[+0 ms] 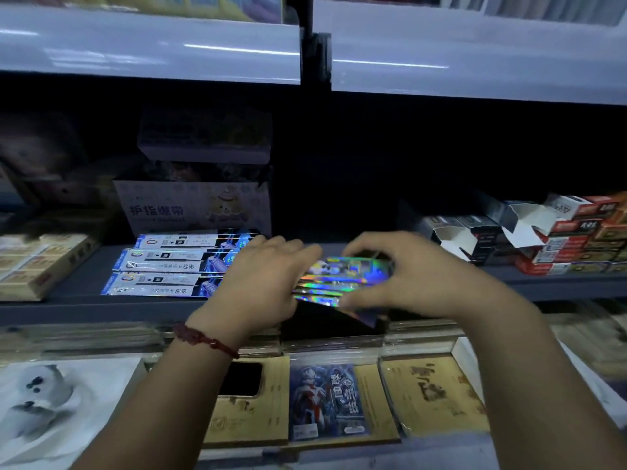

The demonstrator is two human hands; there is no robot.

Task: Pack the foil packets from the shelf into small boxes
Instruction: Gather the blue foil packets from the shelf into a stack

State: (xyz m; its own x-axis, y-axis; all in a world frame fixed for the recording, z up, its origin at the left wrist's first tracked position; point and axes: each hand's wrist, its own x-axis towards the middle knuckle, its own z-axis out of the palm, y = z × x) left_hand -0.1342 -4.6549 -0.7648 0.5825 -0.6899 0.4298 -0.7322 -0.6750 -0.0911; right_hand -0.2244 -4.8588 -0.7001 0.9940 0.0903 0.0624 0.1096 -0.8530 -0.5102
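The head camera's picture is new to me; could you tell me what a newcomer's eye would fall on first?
Brightest is the stack of rainbow-shimmering foil packets, centre frame at the front edge of the dark shelf, gripped between the left hand and right hand. Left of them lie three long blue-and-white glossy packs; at the far right are stacked red-and-white small cardboard boxes, some with flaps open.

Bare forearms; a dark red braided cord bracelet [205,339] circles the left wrist.
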